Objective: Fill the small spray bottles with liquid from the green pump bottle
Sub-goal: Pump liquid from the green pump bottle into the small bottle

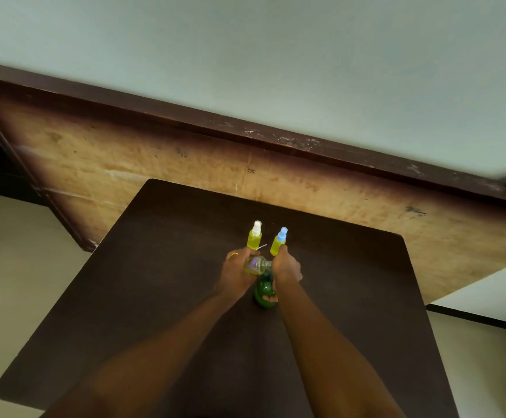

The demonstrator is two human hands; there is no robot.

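The dark tabletop (155, 297) carries a filled white-capped spray bottle (254, 236) and a blue-capped spray bottle (278, 243) toward its far edge. At mid-tabletop the left hand (235, 271) grips a tilted clear spray bottle (256, 264), and the right hand (286, 265) clasps the green pump bottle (264, 292). It is best to keep mouth against spout and pump slowly.

Dark table (161, 267) was wood, matt, smooth. The board (155, 164) was pale raw ply, rough and stained; its dark frame (276, 137) was scuffed. The white-capped spray bottle (254, 238), blue-capped spray bottle (278, 243) and held bottle (256, 264) were clear glossy plastic. The green pump bottle (264, 292) was glossy translucent plastic. The wall (276, 55) was matt paint.
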